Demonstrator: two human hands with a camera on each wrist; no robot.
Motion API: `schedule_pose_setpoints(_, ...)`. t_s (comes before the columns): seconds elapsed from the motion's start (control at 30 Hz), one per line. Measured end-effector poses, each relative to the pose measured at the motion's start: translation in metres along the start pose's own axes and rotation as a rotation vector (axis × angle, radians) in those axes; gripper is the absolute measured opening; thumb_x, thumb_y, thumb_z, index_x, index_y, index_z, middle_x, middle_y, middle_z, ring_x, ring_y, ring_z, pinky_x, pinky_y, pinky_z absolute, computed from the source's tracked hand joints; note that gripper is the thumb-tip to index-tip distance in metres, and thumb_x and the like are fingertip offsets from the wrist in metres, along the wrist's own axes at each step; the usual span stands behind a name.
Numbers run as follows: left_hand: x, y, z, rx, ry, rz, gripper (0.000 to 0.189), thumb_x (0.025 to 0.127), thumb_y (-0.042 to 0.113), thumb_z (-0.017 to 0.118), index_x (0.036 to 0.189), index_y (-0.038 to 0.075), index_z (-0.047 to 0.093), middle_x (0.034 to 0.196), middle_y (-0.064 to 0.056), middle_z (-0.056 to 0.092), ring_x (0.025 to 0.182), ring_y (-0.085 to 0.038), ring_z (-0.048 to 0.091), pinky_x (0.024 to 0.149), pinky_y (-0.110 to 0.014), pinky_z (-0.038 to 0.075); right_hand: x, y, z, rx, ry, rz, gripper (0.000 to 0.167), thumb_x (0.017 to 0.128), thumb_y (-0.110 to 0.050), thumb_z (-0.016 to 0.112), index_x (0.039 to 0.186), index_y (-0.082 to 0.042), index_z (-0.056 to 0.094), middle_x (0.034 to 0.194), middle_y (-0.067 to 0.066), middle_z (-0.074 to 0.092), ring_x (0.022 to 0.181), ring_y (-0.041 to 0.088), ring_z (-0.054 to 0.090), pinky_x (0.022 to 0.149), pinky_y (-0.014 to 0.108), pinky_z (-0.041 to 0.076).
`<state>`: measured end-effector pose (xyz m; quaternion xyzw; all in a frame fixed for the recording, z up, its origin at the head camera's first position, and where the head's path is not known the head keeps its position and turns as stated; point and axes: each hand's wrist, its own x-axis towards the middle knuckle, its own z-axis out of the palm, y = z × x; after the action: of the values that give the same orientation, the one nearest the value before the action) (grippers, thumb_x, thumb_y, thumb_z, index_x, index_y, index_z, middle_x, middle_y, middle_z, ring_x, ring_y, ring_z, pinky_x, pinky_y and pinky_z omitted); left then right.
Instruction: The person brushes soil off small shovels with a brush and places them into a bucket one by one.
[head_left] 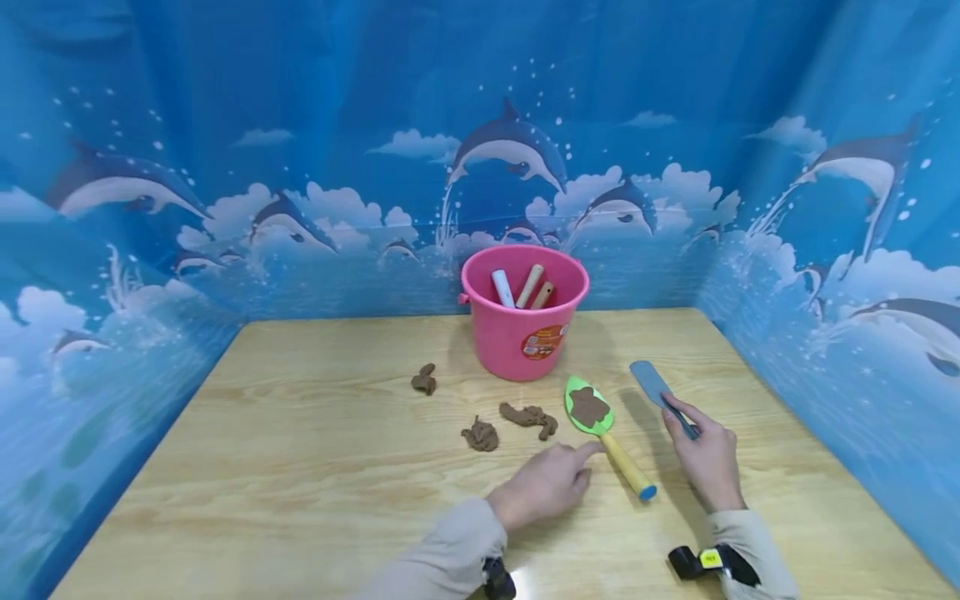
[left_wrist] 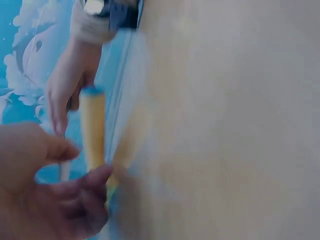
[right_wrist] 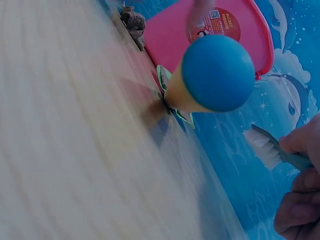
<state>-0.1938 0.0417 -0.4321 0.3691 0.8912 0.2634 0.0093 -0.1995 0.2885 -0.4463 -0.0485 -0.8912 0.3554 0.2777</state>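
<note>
A hand trowel with a green blade and a yellow handle lies on the table, a flat piece of brown clay on its blade. The fingertips of my left hand are right beside the handle, near the blade end. In the left wrist view my thumb stands apart from the fingers, and the handle shows beyond them. To the right of the trowel my right hand grips a brush by its grey-blue handle, above the table. White bristles show on the brush in the right wrist view.
A pink bucket holding several handled tools stands at the back of the table. Lumps of brown clay lie in front of it and to its left. Blue dolphin-print curtains enclose the back and both sides.
</note>
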Motion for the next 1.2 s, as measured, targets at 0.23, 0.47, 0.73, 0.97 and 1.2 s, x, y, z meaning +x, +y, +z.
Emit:
schedule_pose_setpoints(0.23, 0.02, 0.024, 0.023, 0.0, -0.094, -0.136, 0.042, 0.103, 0.042, 0.037, 0.142, 0.029, 0.047, 0.078, 0.003, 0.066, 0.071, -0.007, 0.061, 0.067, -0.021, 0.05, -0.002, -0.001, -0.001, -0.021, -0.023, -0.009, 0.033, 0.094, -0.028, 0.063, 0.124, -0.015, 0.066, 0.042, -0.006, 0.031, 0.032, 0.01, 0.03, 0.029, 0.025, 0.027)
schedule_pose_setpoints(0.47, 0.022, 0.024, 0.022, -0.083, 0.006, -0.341, 0.019, 0.102, 0.032, 0.047, 0.1, 0.018, 0.061, 0.055, 0.005, 0.052, 0.046, -0.008, 0.049, 0.045, -0.024, 0.044, -0.005, -0.004, 0.004, 0.007, -0.084, -0.015, 0.034, 0.095, -0.031, 0.062, 0.124, -0.015, 0.066, 0.042, -0.007, 0.034, 0.034, 0.009, 0.032, 0.03, 0.025, 0.029)
schedule_pose_setpoints(0.73, -0.007, -0.01, 0.003, -0.749, 0.052, -0.607, 0.032, 0.078, 0.02, 0.072, 0.103, 0.003, 0.06, 0.083, -0.003, 0.055, 0.062, -0.011, 0.047, 0.05, -0.021, 0.037, -0.01, -0.019, 0.009, 0.124, -0.123, -0.091, 0.032, 0.092, -0.025, 0.066, 0.123, -0.016, 0.067, 0.047, -0.001, 0.044, 0.037, 0.005, 0.035, 0.033, 0.024, 0.031)
schedule_pose_setpoints(0.97, -0.055, -0.018, 0.003, -1.042, 0.105, -0.516, 0.028, 0.074, 0.004, 0.052, 0.102, 0.0, 0.053, 0.067, -0.002, 0.049, 0.048, -0.012, 0.044, 0.042, -0.019, 0.041, -0.031, -0.067, 0.023, 0.27, -0.228, -0.511, 0.036, 0.078, 0.0, 0.077, 0.113, -0.011, 0.072, 0.106, 0.01, 0.071, 0.099, 0.009, 0.065, 0.087, 0.008, 0.046)
schedule_pose_setpoints(1.2, -0.087, -0.022, -0.004, -1.126, 0.043, -0.414, 0.016, 0.076, 0.003, 0.048, 0.091, 0.005, 0.046, 0.056, 0.001, 0.045, 0.039, -0.009, 0.041, 0.032, -0.018, 0.038, -0.037, -0.075, 0.049, 0.226, -0.317, -0.783, 0.037, 0.08, -0.002, 0.074, 0.114, -0.015, 0.072, 0.096, 0.008, 0.073, 0.068, 0.004, 0.067, 0.06, 0.011, 0.052)
